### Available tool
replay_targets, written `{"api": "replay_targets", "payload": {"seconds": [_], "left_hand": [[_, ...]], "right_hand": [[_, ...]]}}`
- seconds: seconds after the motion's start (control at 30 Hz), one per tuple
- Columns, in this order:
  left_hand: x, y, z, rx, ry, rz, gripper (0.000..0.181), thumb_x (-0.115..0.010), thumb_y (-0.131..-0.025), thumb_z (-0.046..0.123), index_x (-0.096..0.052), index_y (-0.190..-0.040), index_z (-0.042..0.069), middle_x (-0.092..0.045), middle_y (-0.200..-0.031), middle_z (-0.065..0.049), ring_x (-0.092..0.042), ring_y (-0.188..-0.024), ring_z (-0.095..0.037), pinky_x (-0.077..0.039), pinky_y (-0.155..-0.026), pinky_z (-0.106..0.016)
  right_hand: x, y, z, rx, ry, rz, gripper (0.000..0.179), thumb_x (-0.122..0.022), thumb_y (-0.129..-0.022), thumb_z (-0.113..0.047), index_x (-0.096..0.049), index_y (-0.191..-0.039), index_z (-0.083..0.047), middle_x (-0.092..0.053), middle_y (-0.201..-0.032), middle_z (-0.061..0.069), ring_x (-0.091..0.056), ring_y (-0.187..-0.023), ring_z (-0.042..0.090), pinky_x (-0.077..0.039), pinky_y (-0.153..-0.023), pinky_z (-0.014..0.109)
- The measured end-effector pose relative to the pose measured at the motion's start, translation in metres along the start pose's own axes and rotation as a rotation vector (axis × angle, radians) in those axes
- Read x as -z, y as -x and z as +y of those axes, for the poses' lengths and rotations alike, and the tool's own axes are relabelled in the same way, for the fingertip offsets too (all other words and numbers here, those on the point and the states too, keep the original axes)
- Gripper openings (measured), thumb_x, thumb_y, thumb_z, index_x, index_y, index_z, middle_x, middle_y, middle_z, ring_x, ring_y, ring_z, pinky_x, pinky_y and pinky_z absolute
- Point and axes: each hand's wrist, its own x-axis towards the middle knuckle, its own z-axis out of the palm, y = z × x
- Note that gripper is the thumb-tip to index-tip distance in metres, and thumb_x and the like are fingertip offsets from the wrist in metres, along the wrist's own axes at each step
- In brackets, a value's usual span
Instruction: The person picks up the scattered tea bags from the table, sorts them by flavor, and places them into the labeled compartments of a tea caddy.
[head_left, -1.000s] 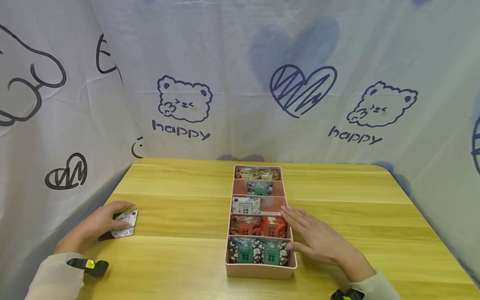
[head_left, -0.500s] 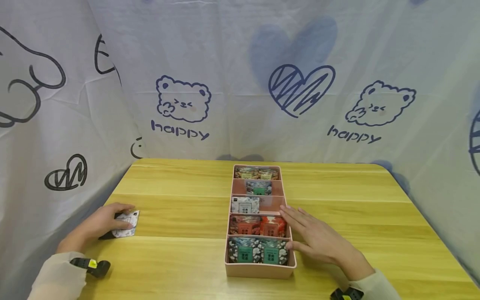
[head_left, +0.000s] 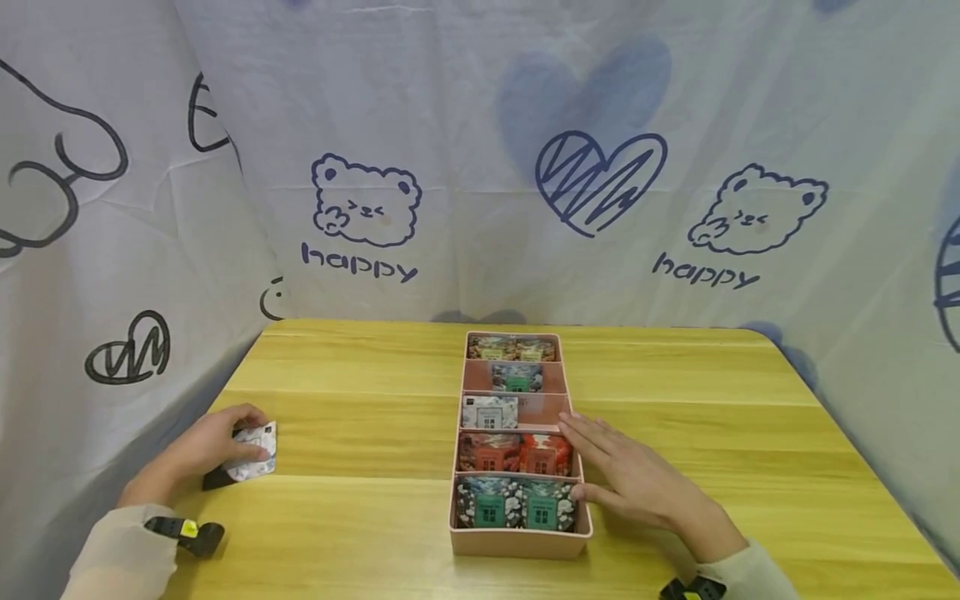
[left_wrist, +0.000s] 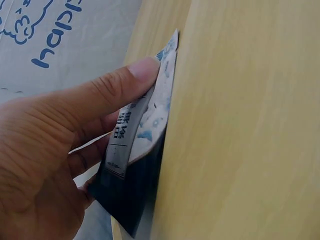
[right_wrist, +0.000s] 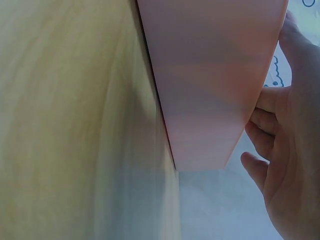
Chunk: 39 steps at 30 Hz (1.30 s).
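At the left of the table, my left hand [head_left: 213,442] pinches a white, blue-patterned tea sachet [head_left: 257,454] with a dark lower part. In the left wrist view the sachet [left_wrist: 157,112] is bent and tilted, thumb on its printed face, fingers behind, close beside the tabletop. A long pink divided box [head_left: 517,543] stands mid-table. My right hand [head_left: 637,475] rests at its right rim with fingers extended; the right wrist view shows the fingertips along the edge of the box wall [right_wrist: 215,85]. A matching white sachet [head_left: 490,412] lies in the middle compartment's left half.
Other box compartments hold two green sachets [head_left: 517,504] nearest, two red sachets [head_left: 516,452] behind them, one blue-green sachet [head_left: 517,377] farther, and two yellowish sachets [head_left: 513,348] at the far end. A printed curtain [head_left: 480,250] hangs behind the wooden table [head_left: 360,517].
My left hand has tilted the sachet slightly, with more of its dark part showing at the lower left. The right hand and the box stay in place.
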Motion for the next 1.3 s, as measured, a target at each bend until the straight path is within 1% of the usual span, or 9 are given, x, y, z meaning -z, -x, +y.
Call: {"api": "replay_targets", "payload": {"seconds": [0.13, 0.2, 0.3, 0.43, 0.6, 0.77, 1.0, 1.17, 1.3], "left_hand": [[0.0, -0.001, 0.003, -0.008, -0.002, -0.001, 0.063, -0.085, -0.075, 0.03, -0.061, -0.119, -0.008, -0.064, -0.111, -0.019, -0.058, -0.106, -0.041, -0.048, -0.088, -0.055], [0.001, -0.002, 0.005, -0.014, -0.006, -0.001, 0.062, -0.084, -0.076, 0.031, -0.062, -0.12, -0.007, -0.063, -0.111, -0.018, -0.058, -0.105, -0.039, -0.048, -0.087, -0.054], [0.003, -0.003, 0.009, -0.004, -0.002, 0.003, 0.054, -0.083, -0.077, 0.033, -0.065, -0.116, 0.0, -0.064, -0.109, -0.013, -0.059, -0.097, -0.031, -0.05, -0.08, -0.046], [0.007, -0.004, 0.014, 0.002, 0.014, 0.021, 0.04, -0.081, -0.08, 0.034, -0.065, -0.107, 0.009, -0.064, -0.105, -0.009, -0.059, -0.088, -0.022, -0.048, -0.07, -0.035], [0.008, -0.008, 0.02, -0.039, 0.033, 0.046, 0.033, -0.08, -0.082, 0.029, -0.063, -0.102, 0.01, -0.064, -0.097, -0.003, -0.058, -0.088, -0.02, -0.049, -0.07, -0.031], [0.012, -0.013, 0.029, -0.052, 0.065, 0.053, 0.031, -0.079, -0.083, 0.024, -0.058, -0.098, 0.009, -0.057, -0.085, -0.001, -0.052, -0.077, -0.015, -0.045, -0.063, -0.026], [0.018, -0.018, 0.041, -0.061, 0.141, 0.037, 0.033, -0.076, -0.087, 0.024, -0.049, -0.095, 0.008, -0.046, -0.073, -0.001, -0.045, -0.068, -0.012, -0.039, -0.057, -0.025], [0.022, -0.02, 0.05, -0.073, 0.197, 0.018, 0.031, -0.071, -0.092, 0.022, -0.045, -0.096, 0.005, -0.052, -0.074, 0.0, -0.047, -0.065, -0.01, -0.039, -0.055, -0.025], [0.021, -0.026, 0.055, -0.081, 0.209, 0.018, 0.025, -0.069, -0.093, 0.02, -0.05, -0.1, 0.006, -0.061, -0.081, -0.003, -0.054, -0.07, -0.012, -0.045, -0.058, -0.026]], "right_hand": [[0.0, -0.001, 0.001, 0.004, -0.003, 0.008, 0.078, -0.056, -0.096, -0.05, -0.028, -0.155, -0.01, -0.024, -0.16, 0.009, -0.029, -0.143, 0.029, -0.027, -0.113, 0.046], [0.0, -0.002, 0.001, 0.001, -0.007, 0.012, 0.078, -0.057, -0.095, -0.05, -0.028, -0.155, -0.009, -0.024, -0.16, 0.008, -0.03, -0.142, 0.03, -0.029, -0.112, 0.047], [0.0, -0.002, 0.001, -0.004, -0.009, 0.012, 0.078, -0.057, -0.095, -0.05, -0.028, -0.155, -0.01, -0.024, -0.16, 0.008, -0.029, -0.143, 0.029, -0.03, -0.112, 0.048], [0.0, -0.003, 0.001, -0.001, -0.006, 0.009, 0.079, -0.056, -0.095, -0.052, -0.027, -0.156, -0.01, -0.023, -0.16, 0.008, -0.029, -0.143, 0.03, -0.031, -0.111, 0.048], [0.0, -0.004, 0.0, -0.004, -0.011, 0.001, 0.079, -0.055, -0.095, -0.053, -0.027, -0.156, -0.011, -0.023, -0.16, 0.007, -0.029, -0.143, 0.029, -0.033, -0.111, 0.048], [0.002, -0.005, 0.0, -0.014, -0.019, -0.007, 0.077, -0.053, -0.096, -0.054, -0.027, -0.156, -0.012, -0.024, -0.16, 0.006, -0.029, -0.143, 0.028, -0.033, -0.111, 0.048], [0.003, -0.006, 0.0, -0.027, -0.024, -0.009, 0.077, -0.052, -0.096, -0.056, -0.029, -0.155, -0.013, -0.024, -0.16, 0.007, -0.03, -0.142, 0.03, -0.033, -0.11, 0.05], [0.004, -0.003, 0.0, -0.038, -0.026, -0.011, 0.077, -0.052, -0.095, -0.057, -0.03, -0.155, -0.013, -0.026, -0.159, 0.007, -0.032, -0.141, 0.031, -0.035, -0.108, 0.051], [0.002, -0.001, 0.0, -0.044, -0.028, -0.007, 0.078, -0.052, -0.095, -0.058, -0.03, -0.155, -0.013, -0.027, -0.159, 0.007, -0.033, -0.141, 0.031, -0.036, -0.108, 0.051]]}}
